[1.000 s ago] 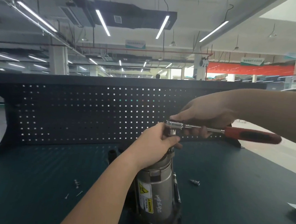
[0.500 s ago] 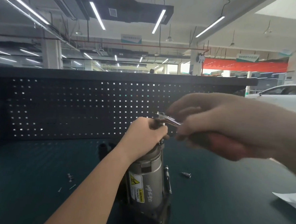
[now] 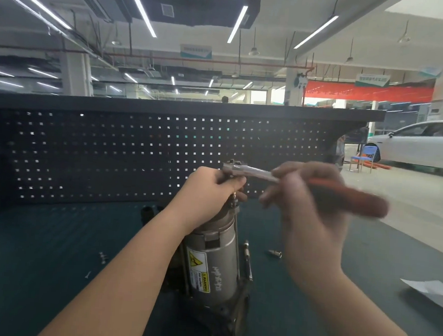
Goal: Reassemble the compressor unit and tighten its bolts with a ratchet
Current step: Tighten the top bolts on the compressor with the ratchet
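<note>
Since a moment ago my right hand (image 3: 310,200) has swung the ratchet (image 3: 251,172) handle round toward me, and it shows blurred, fingers wrapped round the red grip. Its head sits just above my left hand (image 3: 211,190), which grips the top of the compressor (image 3: 214,261), standing upright on the surface (image 3: 52,248) below my wrists. I judge I am partway through tightening one top bolt; the bolt itself is hidden under my left hand. A loose fitting (image 3: 274,253) lies on the surface just beneath my right hand, and small screws (image 3: 102,257) lie well off to the left of my left forearm. If I pull hard sideways, the socket could slip off the bolt, or the tall compressor could tip.
</note>
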Demonstrator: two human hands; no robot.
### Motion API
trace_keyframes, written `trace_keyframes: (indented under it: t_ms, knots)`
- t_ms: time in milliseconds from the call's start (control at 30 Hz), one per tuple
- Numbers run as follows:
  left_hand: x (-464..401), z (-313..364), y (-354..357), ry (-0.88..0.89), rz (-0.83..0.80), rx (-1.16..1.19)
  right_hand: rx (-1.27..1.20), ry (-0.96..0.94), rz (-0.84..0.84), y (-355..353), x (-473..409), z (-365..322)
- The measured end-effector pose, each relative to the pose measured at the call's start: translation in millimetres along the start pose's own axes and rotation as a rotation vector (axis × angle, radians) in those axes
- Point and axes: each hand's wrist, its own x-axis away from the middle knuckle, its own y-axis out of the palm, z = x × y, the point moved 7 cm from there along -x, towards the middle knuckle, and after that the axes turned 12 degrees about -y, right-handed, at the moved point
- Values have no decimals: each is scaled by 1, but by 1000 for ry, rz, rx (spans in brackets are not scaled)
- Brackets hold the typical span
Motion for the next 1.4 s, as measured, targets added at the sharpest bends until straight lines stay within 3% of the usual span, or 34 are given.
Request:
trace_keyframes:
  t_ms: [100, 167, 200, 267, 367, 433, 500, 533, 567, 633, 700, 767, 833, 900, 967, 1033, 1067, 1133, 1200, 1233, 1300, 1333, 1400]
  knots:
    - [0, -2, 2, 3, -15, 10, -304, 421, 467, -29, -16, 53]
    - [2, 1, 1, 10, 18, -8, -420, 632, 636, -32, -18, 83]
    - [2, 0, 0, 7, 29, -4, -429, 630, 661, -32, -18, 89]
    - [4, 1, -2, 14, 66, -13, -369, 383, 583, -27, -21, 80]
    - [4, 0, -5, 15, 138, -93, -189, -149, 322, -6, -24, 40]
    - [5, 3, -4, 19, 127, -143, 13, -170, 168, 10, -29, 40]
    - [6, 4, -2, 26, 87, -183, 133, -89, -122, 28, -30, 50]
    - [7, 6, -1, 11, 76, -170, 199, -178, -238, 32, -26, 45]
    - [6, 5, -2, 0, 72, -143, 177, -346, -264, 30, -20, 33]
    - [7, 4, -3, -11, 85, -104, -9, -510, -99, 14, -9, 20]
    - [4, 3, -2, -36, 89, -93, -167, -348, 147, -7, -18, 40]
    - [1, 1, -2, -44, 85, -72, -313, 59, 362, -24, -29, 81]
    - [-1, -1, 0, -28, 80, -73, -528, 492, 428, -26, -30, 117]
    - [0, -1, 2, 1, 86, -111, -661, 679, 451, -22, -25, 134]
    - [1, 0, 1, 22, 115, -110, -670, 569, 489, -20, -20, 135]
    - [1, 0, -2, 29, 146, -89, -564, 209, 496, -25, -23, 110]
    - [2, 1, -2, 25, 156, -92, -447, -32, 419, -27, -27, 84]
    - [4, 3, -1, 20, 146, -93, -87, -347, 108, -15, -32, 47]
    - [5, 4, 0, 35, 116, -120, 141, -226, -353, 20, -24, 47]
    - [6, 3, 1, 32, 95, -138, 221, -281, -450, 27, -17, 44]
    - [8, 3, 1, 33, 82, -132, 254, -597, -322, 24, -4, 30]
    - [9, 4, 1, 36, 86, -101, 177, -636, -200, 16, -3, 30]
    - [9, 5, 1, 28, 84, -53, -47, -444, 59, -6, -16, 46]
